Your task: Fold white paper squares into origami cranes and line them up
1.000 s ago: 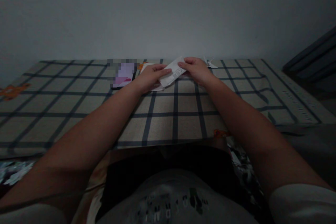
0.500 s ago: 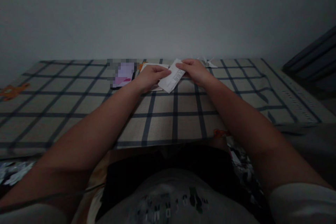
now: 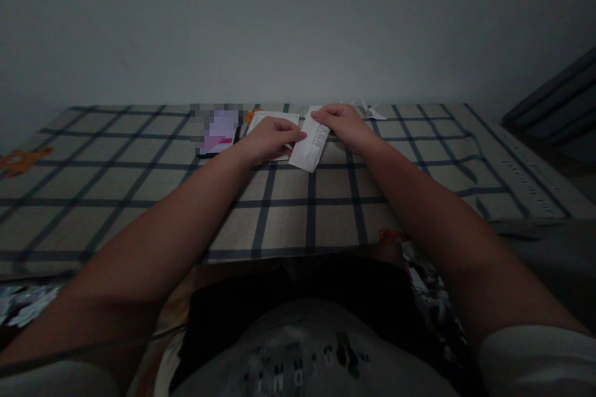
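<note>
A folded white paper (image 3: 310, 147) with dark print near its right edge is held up between both hands, tilted above the table. My left hand (image 3: 272, 138) pinches its left edge between thumb and fingers. At the upper right, the thumb of my right hand (image 3: 342, 123) presses on the paper, its fingers tucked behind. Beneath and behind my left hand lies a flat white sheet (image 3: 289, 117), partly hidden by that hand. Past my right hand sits a small white folded-paper shape with pointed tips (image 3: 374, 113).
A phone (image 3: 218, 134) with a lit, partly pixelated screen lies left of my hands. The checked tablecloth (image 3: 288, 217) carries orange figures, one at the far left (image 3: 25, 161). A grey wall (image 3: 298, 25) rises behind the table. A dark slatted object (image 3: 559, 111) stands at the right.
The folded paper has turned more upright, its lower end swinging to the right and slightly nearer me. My left hand has shifted slightly right; my right hand has stayed in place.
</note>
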